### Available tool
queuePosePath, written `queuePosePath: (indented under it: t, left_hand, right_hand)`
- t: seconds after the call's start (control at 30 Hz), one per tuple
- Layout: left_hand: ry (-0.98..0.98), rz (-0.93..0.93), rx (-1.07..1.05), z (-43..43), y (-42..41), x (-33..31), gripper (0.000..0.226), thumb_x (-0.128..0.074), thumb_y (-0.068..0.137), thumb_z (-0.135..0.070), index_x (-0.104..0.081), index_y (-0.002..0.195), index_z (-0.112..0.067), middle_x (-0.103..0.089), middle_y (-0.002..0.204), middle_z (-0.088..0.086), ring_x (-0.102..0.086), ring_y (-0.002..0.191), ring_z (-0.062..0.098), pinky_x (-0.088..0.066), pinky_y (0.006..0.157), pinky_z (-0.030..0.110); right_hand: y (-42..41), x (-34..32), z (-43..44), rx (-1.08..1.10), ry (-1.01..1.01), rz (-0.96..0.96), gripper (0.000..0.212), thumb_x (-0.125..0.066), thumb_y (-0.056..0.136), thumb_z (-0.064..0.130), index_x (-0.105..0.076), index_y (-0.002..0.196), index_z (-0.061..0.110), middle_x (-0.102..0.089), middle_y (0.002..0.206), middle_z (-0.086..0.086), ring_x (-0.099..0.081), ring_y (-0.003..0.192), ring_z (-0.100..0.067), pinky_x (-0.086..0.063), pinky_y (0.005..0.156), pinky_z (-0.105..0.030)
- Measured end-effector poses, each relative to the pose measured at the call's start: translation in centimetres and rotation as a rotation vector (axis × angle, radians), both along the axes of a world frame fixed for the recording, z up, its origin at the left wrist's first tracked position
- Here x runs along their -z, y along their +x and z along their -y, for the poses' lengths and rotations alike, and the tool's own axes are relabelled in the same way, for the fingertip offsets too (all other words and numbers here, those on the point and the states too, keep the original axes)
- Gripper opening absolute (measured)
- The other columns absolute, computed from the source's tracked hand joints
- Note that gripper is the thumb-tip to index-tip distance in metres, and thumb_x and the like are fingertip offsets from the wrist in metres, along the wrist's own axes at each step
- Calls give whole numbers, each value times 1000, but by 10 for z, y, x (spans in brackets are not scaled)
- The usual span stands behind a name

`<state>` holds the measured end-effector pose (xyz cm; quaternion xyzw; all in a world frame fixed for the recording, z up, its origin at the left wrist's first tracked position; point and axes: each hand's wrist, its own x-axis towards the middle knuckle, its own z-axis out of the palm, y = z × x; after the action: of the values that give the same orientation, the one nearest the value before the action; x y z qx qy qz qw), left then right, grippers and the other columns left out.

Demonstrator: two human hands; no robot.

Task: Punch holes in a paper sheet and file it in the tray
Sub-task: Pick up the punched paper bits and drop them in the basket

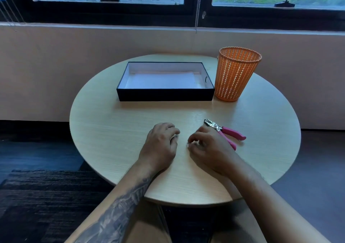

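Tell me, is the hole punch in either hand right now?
No, the hole punch lies on the table beside the right hand.

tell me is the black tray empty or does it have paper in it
Not empty: a white paper sheet lies flat on the floor of the black tray.
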<state>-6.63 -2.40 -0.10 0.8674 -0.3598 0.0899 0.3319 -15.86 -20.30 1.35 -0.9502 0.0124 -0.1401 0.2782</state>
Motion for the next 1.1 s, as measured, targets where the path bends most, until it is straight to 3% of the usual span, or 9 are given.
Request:
queuePosePath:
  t: [0.23,0.53,0.67,0.83,0.97,1.1]
  left_hand:
    - [31,3,-10,1,0,-1,20,-53,94,-23,-69,105,-19,-62,116,-5,-49,115,15,-38,102,34]
    - [38,-5,-20,0,-1,-2,19,-53,93,-21,-69,104,-21,-62,116,-7,-48,117,13,-30,99,25]
    - [30,-9,-25,1,-1,-3,18,-54,93,-20,-69,103,-21,-62,114,-8,-49,115,13,-30,98,25]
    - [16,-11,-21,2,0,-1,17,-55,93,-20,-70,102,-21,-62,114,-9,-49,115,12,-30,98,24]
    - [-40,-90,-36,2,4,2,17,-58,91,-21,-70,103,-25,-63,116,-12,-49,117,9,-34,101,26]
    - [-84,-147,-35,11,17,-11,19,-59,88,-20,-70,102,-26,-65,112,-14,-53,111,11,-43,99,36]
  right_hand:
    - [9,-23,-9,-76,-323,-39,16,-63,93,33,-76,98,27,-66,94,6,-63,83,-15,-51,69,-33]
    - [16,-17,-14,-79,-567,34,12,-63,90,24,-71,82,23,-63,75,4,-64,70,-20,-32,56,-26]
    - [11,-12,-12,-74,-482,43,12,-59,95,23,-65,85,22,-61,80,5,-58,74,-17,-33,60,-26]
    - [10,-20,1,-20,-194,4,13,-54,97,18,-61,86,19,-60,87,7,-57,77,-15,-51,70,-38]
    - [8,-34,16,37,-101,16,10,-56,100,27,-63,95,22,-63,92,12,-59,80,-8,-50,72,-28]
    - [16,-52,38,45,41,84,9,-61,98,22,-62,89,22,-62,84,11,-57,77,-4,-46,69,-26]
